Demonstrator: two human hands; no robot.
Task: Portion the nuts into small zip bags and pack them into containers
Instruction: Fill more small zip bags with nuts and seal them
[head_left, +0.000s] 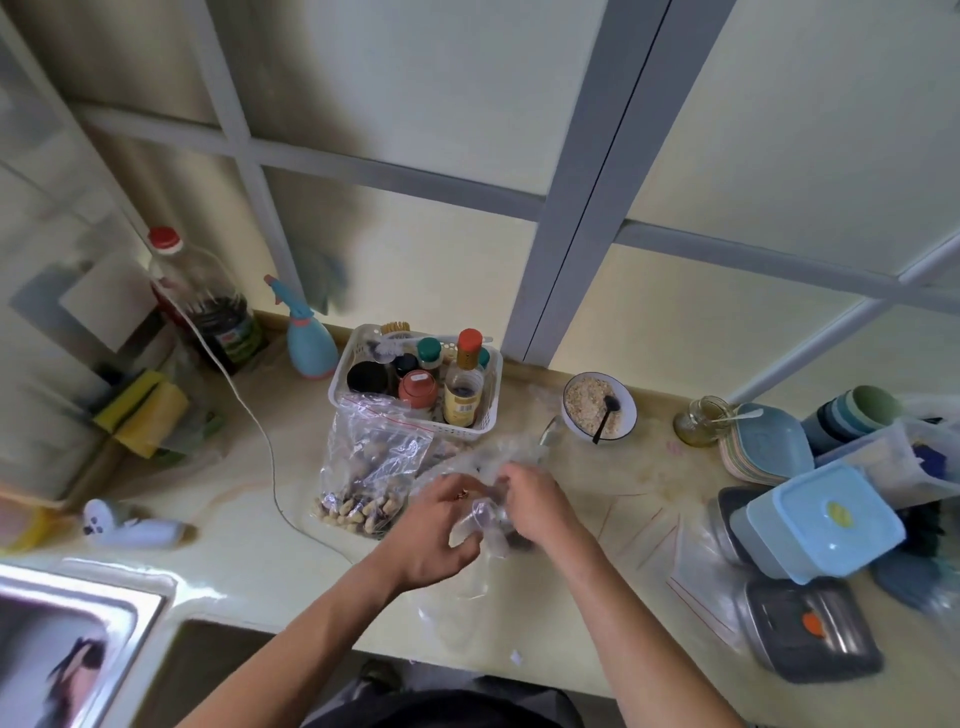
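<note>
Got both hands, left (439, 525) and right (535, 501), pinching a small zip bag (480, 519), fingers curled, prob sealing it.

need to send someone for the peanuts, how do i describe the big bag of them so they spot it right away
Start at the white basket of sauce bottles against the window. Leaning on its front left corner is the big clear zip bag with a red seal strip. Unlike the flat empty zip bags to the right, it stands upright with peanuts heaped in its bottom.
</note>
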